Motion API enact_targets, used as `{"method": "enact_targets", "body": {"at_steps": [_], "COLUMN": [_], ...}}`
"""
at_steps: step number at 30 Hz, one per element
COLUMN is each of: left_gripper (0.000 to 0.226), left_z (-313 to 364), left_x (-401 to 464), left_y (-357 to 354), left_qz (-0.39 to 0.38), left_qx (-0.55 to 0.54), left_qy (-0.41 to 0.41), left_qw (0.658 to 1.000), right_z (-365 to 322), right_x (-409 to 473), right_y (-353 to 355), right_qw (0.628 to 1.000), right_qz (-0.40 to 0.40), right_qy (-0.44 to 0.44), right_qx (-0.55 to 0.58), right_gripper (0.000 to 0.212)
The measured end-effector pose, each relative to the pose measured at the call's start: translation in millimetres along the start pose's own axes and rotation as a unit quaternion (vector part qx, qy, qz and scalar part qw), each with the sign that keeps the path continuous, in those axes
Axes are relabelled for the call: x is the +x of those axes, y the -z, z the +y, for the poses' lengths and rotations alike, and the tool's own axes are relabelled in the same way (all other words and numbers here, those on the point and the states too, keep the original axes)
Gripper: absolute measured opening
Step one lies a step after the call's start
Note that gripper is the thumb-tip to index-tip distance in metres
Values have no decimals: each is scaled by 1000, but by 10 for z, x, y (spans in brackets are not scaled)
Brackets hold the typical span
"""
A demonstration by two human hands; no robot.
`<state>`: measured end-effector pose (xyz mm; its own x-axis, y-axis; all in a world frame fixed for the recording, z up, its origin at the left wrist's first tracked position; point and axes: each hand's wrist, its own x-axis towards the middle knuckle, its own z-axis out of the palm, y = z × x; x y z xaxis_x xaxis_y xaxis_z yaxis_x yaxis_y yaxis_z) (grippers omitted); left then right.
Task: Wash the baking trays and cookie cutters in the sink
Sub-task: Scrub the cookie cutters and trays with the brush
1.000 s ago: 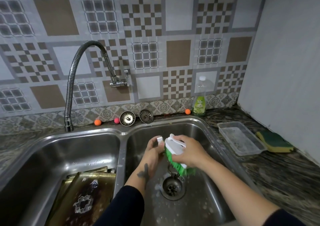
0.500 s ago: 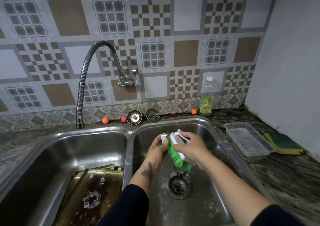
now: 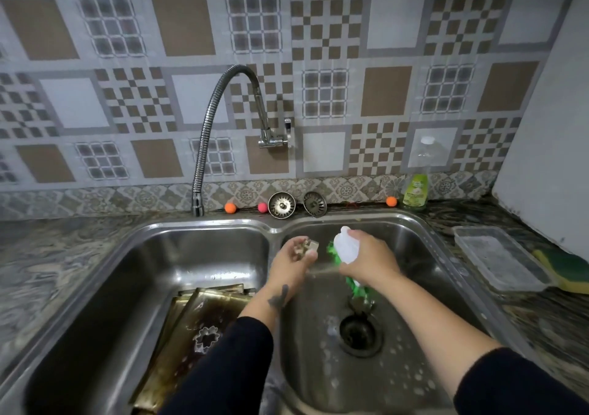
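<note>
Over the right bowl of the sink (image 3: 424,233), the left hand (image 3: 293,260) curled its fingers round a small metal cookie cutter (image 3: 307,246). Just beside it, the right hand (image 3: 366,260) gripped a white brush (image 3: 349,249) with green bristles. In the left bowl lay the dirty baking trays (image 3: 191,316), with a flower cutter (image 3: 207,338) resting on top.

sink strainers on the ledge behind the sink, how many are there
2. One sink strainer leans against the backsplash behind the divider between the basins; the second sink strainer leans just right of it, behind the right basin. None looks hidden.
</note>
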<state>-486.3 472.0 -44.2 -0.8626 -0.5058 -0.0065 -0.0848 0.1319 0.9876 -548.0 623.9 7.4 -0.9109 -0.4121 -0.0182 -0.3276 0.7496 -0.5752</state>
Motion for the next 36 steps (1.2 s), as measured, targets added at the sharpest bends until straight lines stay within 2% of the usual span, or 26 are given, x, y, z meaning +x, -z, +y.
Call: {"method": "enact_targets", "body": {"at_steps": [2, 4, 7, 12, 18, 23, 26, 32, 36], "left_gripper": [38, 39, 41, 44, 45, 60, 50, 31, 34], "left_z": [-5, -86, -358, -1034, -1337, -1277, -1087, -512, -237], "left_x": [12, -13, -104, -264, -375, -366, -299, -15, 126], "left_y": [273, 541, 896, 1344, 1417, 1449, 1418, 1075, 631], "left_qz": [50, 74, 84, 57, 14, -12, -1, -3, -24], "left_qx": [148, 225, 278, 382, 437, 475, 484, 500, 507], "left_qy": [-37, -46, -3, 148, 202, 177, 141, 28, -34], "left_qw": [987, 971, 957, 911, 876, 862, 864, 866, 861], "right_z": [-62, -101, -111, -24, 123, 183, 204, 387, 579], "right_x": [24, 41, 57, 32, -17, -46, -75, -130, -124], "right_y": [12, 22, -9, -164, -343, -350, -292, -49, 346], "right_qw": [1000, 1000, 999, 999, 999, 999, 998, 994, 988], "right_qz": [9, 20, 27, 20, 13, 6, -12, -25, -19], "right_qy": [6, 17, 22, 16, -9, -25, -24, -40, -57], "right_qx": [1, -5, -14, -29, -40, -41, -48, -99, -141], "right_gripper": [85, 84, 83, 80, 79, 81, 88, 87, 85]}}
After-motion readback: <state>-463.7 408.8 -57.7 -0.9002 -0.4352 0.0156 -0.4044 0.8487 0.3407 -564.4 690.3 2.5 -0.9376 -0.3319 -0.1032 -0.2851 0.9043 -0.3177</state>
